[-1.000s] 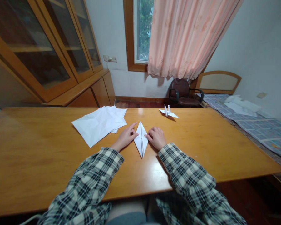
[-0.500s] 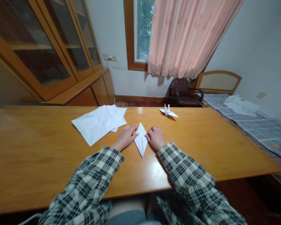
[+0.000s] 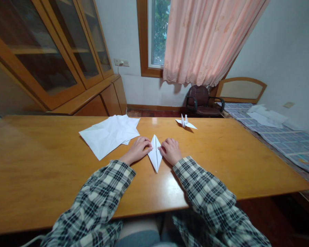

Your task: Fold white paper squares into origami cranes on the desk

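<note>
A white folded paper diamond [image 3: 156,158] lies on the wooden table in front of me, one point away from me and one toward me, with a slit along its middle. My left hand [image 3: 140,149] pinches its left corner between thumb and fingers. On the opposite corner, my right hand [image 3: 171,150] has its thumb on top and its other fingers curled at the edge. Beyond my right hand stands a finished paper crane [image 3: 184,122]. Several creased white paper sheets [image 3: 106,135] lie in a loose pile to the left of my left hand.
The table [image 3: 211,164] ends at a near edge just before my lap. Past its far edge are a brown armchair [image 3: 199,99] and a pink curtain [image 3: 198,44]. A glass-fronted cabinet [image 3: 74,82] stands at left, a bed [image 3: 270,127] at right.
My left fingers have drawn in and bunched closer together at the paper's left corner. My right thumb has shifted slightly. The paper stays in nearly the same place.
</note>
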`<action>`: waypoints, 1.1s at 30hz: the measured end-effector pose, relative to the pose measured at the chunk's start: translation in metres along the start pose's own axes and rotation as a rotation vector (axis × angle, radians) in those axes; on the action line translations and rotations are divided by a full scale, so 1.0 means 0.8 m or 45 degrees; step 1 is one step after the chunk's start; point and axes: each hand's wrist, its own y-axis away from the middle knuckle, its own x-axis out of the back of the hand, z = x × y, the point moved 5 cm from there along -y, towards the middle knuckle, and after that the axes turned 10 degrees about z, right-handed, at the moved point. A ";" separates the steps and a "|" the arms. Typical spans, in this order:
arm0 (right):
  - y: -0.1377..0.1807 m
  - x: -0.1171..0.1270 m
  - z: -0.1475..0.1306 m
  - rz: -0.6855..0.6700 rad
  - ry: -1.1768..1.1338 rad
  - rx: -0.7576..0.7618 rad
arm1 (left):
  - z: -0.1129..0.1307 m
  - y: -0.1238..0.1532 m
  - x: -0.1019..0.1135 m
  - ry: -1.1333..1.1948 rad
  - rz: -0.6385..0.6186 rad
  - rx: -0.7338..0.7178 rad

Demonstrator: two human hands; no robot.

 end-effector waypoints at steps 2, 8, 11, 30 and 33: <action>-0.001 -0.001 -0.003 0.011 -0.013 -0.021 | -0.002 0.000 -0.001 -0.001 0.007 0.020; -0.001 -0.008 -0.009 -0.008 -0.038 -0.090 | -0.009 0.001 -0.007 -0.026 0.020 0.077; 0.000 -0.011 -0.011 -0.014 -0.022 -0.133 | -0.011 0.001 -0.009 -0.030 0.025 0.103; 0.003 -0.008 0.012 -0.059 -0.010 -0.225 | -0.022 0.005 -0.012 0.064 -0.131 0.065; 0.004 -0.008 0.011 -0.052 0.036 -0.216 | -0.022 0.005 -0.011 0.061 -0.133 0.061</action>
